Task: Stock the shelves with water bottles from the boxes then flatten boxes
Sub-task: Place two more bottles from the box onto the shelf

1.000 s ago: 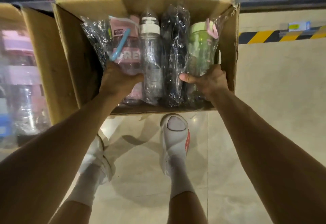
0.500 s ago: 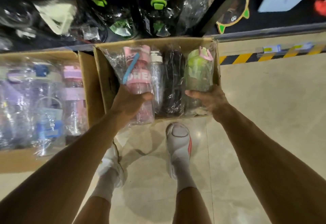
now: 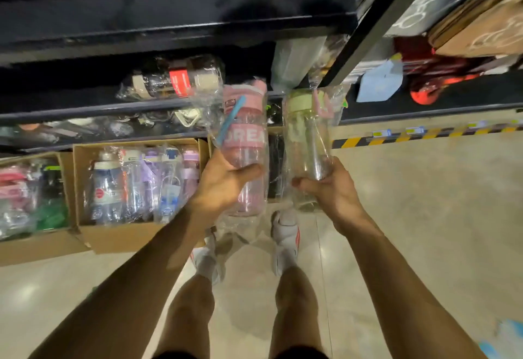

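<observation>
My left hand (image 3: pixel 223 182) grips a pink water bottle (image 3: pixel 246 138) wrapped in clear plastic, with a blue strap and white letters. My right hand (image 3: pixel 331 189) holds a green-lidded clear bottle (image 3: pixel 307 135), also in plastic wrap. Both bottles are raised upright in front of the dark shelves (image 3: pixel 169 33). Behind and below them sits the cardboard box (image 3: pixel 276 166) they came from, mostly hidden, with a black wrapped bottle showing inside. A wrapped bottle with a red label (image 3: pixel 175 81) lies on its side on a shelf.
Two more open boxes of wrapped bottles stand on the floor at left, one (image 3: pixel 82 189) by my left arm and another (image 3: pixel 28 245) at the edge. A black shelf upright (image 3: pixel 368 25) rises at right. Yellow-black floor tape (image 3: pixel 424 135) runs right. My feet stand below the box.
Both hands have lifted the pink and green bottles out of the box and up toward the shelves. My view has risen and pulled back from the box.
</observation>
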{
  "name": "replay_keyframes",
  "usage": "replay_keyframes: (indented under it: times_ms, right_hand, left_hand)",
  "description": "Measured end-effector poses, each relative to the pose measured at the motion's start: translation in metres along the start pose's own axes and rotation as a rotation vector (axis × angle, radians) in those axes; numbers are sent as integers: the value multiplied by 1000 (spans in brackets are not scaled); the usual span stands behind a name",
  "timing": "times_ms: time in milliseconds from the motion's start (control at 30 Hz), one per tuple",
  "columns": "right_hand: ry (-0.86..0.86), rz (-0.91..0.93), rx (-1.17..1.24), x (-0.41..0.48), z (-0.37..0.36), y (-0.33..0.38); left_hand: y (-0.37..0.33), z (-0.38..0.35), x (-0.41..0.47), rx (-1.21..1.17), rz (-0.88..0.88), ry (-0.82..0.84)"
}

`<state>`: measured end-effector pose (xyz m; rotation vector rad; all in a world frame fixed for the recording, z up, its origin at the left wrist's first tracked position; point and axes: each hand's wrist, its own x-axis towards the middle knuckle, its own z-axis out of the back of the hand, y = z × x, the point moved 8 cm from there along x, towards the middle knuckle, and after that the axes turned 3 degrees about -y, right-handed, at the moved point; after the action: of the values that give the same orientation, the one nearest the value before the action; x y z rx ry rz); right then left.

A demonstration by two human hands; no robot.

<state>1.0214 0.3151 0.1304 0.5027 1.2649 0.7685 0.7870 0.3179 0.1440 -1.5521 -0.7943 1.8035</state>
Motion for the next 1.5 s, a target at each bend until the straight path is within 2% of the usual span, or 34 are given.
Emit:
replay_keyframes:
  times_ms: [133,200,400,633,767,1133,1500]
  right_hand:
    - [4,124,26,-69,22,91]
    - [26,191,55,-103,35,136]
    - [45,424,56,-187,55,259]
    - [50,623,54,-263,58,370]
    - [55,744,17,-305,48,428]
    - [11,1025,-9,-394,-7,549]
    - [-89,1108,96,-432,-61,604]
  left_hand:
    - [-87,18,-75,-19,-52,15]
    - [-129,27,-107,-3,-132,36]
    - [-243,67,-185,77,-331,-117]
    - [-367,118,-274,125,-604,-210]
    - [-407,160,-304,62,-668,-329]
    - [-492,271,-367,0,-868,-375]
    - [-548,366,-380,12,-1018,-415]
